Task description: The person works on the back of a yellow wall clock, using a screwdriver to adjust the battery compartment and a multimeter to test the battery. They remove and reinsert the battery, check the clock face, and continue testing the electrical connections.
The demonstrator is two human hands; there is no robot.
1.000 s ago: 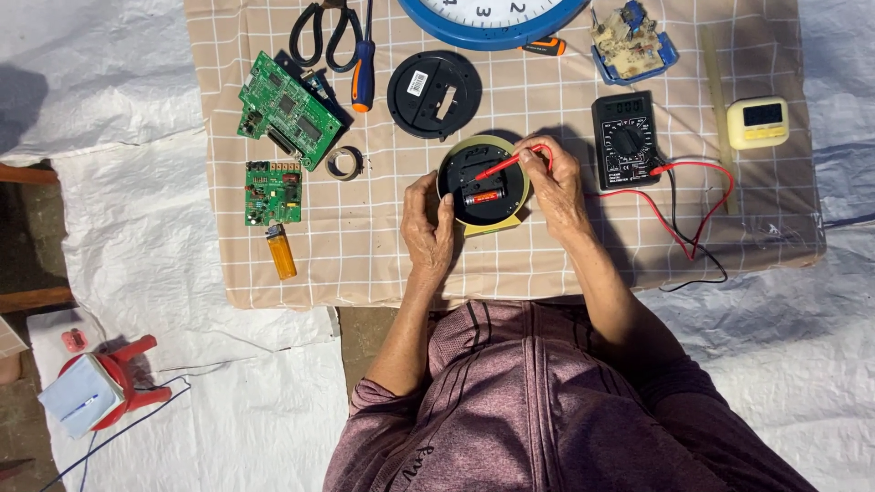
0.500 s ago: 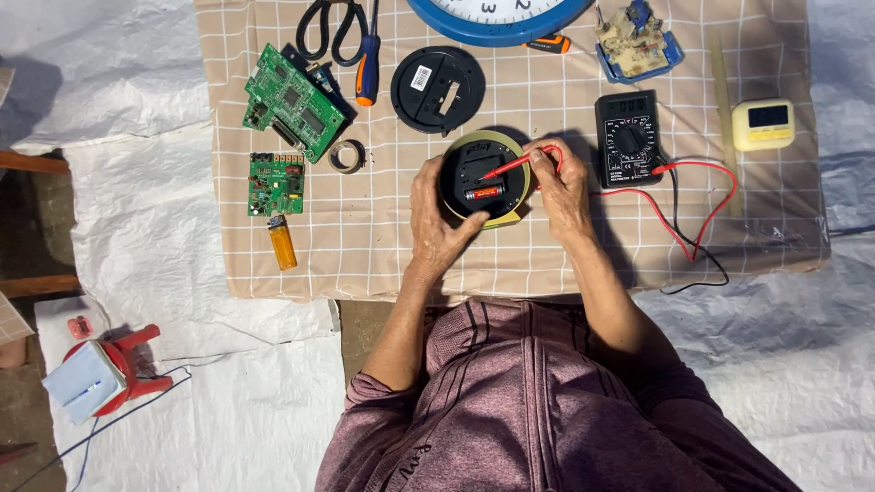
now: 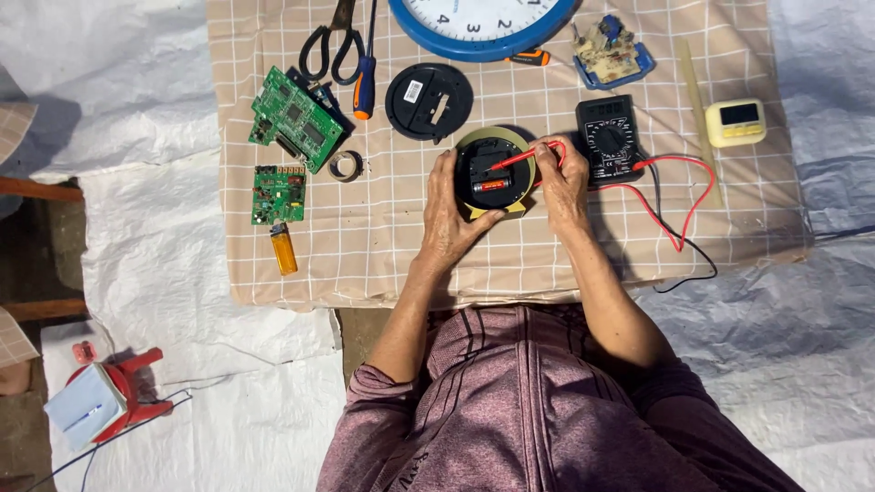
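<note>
Probing small round clock (image 3: pixel 493 175): left hand (image 3: pixel 449 211) gripped rim, right hand (image 3: pixel 563 176) pinched red probe (image 3: pixel 510 160). Looked light, rigid plastic, exposed internals fragile; rim safest hold.

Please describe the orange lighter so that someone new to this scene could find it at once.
Start at the checked tan cloth and go to its left side, where two green circuit boards lie. The lighter lies just below the smaller, lower board, well left of the left hand. It is the only small orange stick-shaped thing with a metal top there.
</note>
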